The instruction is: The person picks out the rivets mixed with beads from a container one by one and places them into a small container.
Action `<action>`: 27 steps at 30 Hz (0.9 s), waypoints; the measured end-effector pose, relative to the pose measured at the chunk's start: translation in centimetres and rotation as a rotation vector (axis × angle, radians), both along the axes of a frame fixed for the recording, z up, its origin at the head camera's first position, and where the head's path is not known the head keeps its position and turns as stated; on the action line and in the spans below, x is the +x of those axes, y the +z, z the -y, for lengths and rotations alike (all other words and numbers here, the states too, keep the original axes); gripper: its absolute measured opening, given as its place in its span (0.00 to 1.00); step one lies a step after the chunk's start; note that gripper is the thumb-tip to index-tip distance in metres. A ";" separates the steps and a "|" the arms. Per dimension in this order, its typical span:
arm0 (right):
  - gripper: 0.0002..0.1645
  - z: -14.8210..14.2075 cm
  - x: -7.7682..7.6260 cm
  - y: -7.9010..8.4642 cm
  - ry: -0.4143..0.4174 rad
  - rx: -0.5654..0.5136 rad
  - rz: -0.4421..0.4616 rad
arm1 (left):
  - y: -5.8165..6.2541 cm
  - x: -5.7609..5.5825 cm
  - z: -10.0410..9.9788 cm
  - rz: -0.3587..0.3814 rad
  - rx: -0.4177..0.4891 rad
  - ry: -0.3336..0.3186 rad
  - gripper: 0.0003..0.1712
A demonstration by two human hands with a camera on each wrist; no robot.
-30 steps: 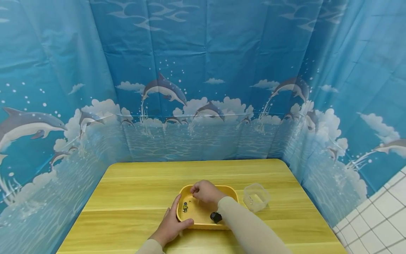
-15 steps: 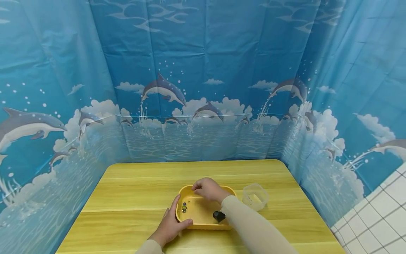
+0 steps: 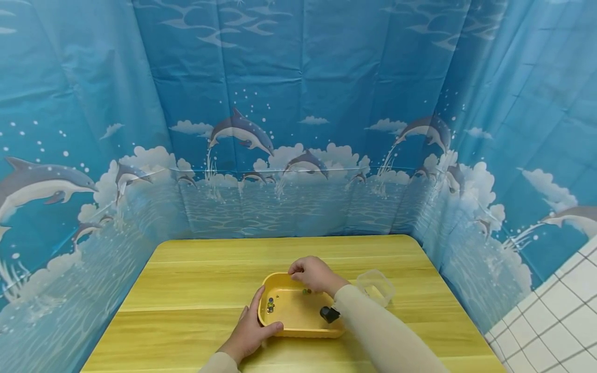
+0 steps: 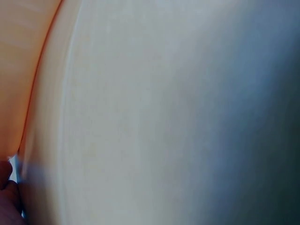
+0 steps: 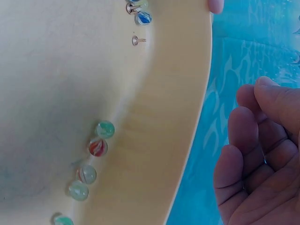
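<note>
Head view: left hand [image 3: 249, 327] spread wide against the near left corner of a yellow tray [image 3: 298, 313]; right hand [image 3: 313, 273], thumb and finger together, by its far rim, whether holding anything I cannot tell. Marbles [image 5: 97, 147] lie inside, along the left and far sides.

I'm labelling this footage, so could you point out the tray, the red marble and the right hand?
Tray [image 3: 298, 313]: head view, bare floor.
Red marble [image 5: 98, 147]: right wrist view, middle of its visible side.
Right hand [image 3: 317, 274]: head view, back of the hand.
</note>
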State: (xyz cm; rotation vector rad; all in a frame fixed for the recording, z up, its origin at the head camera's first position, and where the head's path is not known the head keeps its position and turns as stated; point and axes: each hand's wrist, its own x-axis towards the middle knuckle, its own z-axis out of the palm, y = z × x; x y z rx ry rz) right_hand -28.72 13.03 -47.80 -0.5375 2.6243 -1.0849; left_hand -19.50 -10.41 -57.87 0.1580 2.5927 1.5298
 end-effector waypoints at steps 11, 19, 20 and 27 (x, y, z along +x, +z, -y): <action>0.11 -1.2 -0.2 0.7 0.010 0.036 -0.092 | -0.2 -0.3 0.1 -0.011 0.007 -0.005 0.64; 0.09 -1.8 -0.2 1.3 -0.008 0.014 -0.092 | -0.4 -0.3 0.1 -0.015 -0.003 0.003 0.64; 0.09 -1.9 -0.2 1.3 -0.011 0.013 -0.089 | -0.4 -0.3 0.1 -0.015 -0.002 0.002 0.64; 0.09 -2.6 -0.4 1.5 -0.038 -0.005 -0.074 | -0.5 -0.4 0.1 -0.016 0.005 0.003 0.64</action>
